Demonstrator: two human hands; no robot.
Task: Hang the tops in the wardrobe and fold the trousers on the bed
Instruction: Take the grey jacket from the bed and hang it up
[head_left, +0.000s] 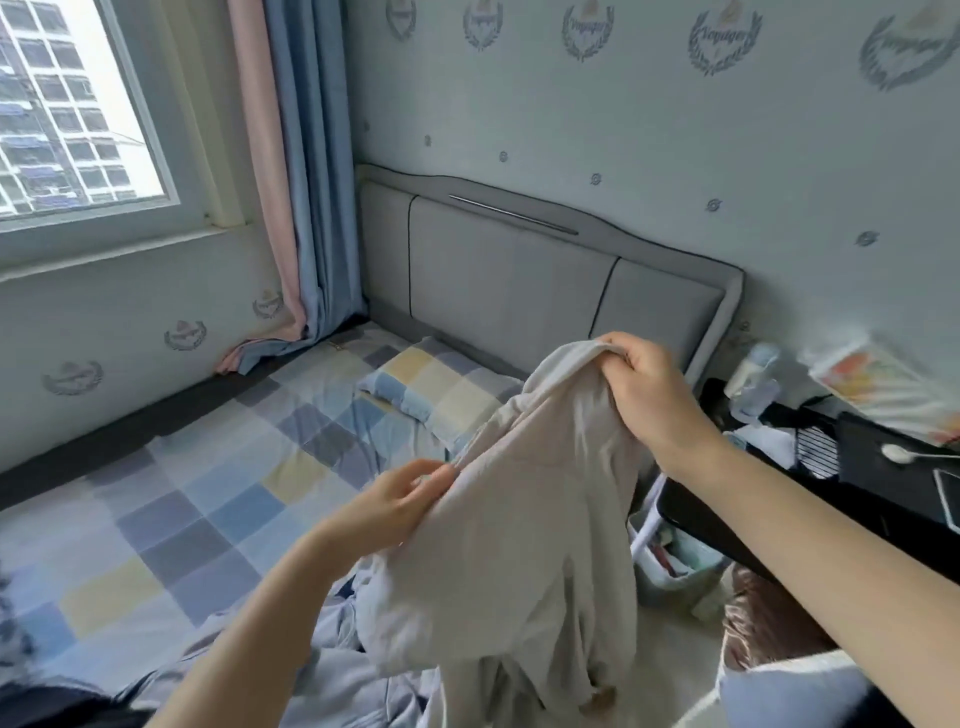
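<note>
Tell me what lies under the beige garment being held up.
Below the beige garment, held by the left hand and right hand, light blue clothing lies on the checked bedsheet. Anything behind the cloth is hidden.

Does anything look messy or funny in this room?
A bit. The curtain bottom is bunched up on the bed edge by the wall. More clothes lie crumpled below the beige garment that both hands, left and right, hold up. Nothing looks spilled or broken.

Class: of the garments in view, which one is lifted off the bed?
The beige cloth garment, gripped by both hands; the pale blue garment lies beneath.
</note>
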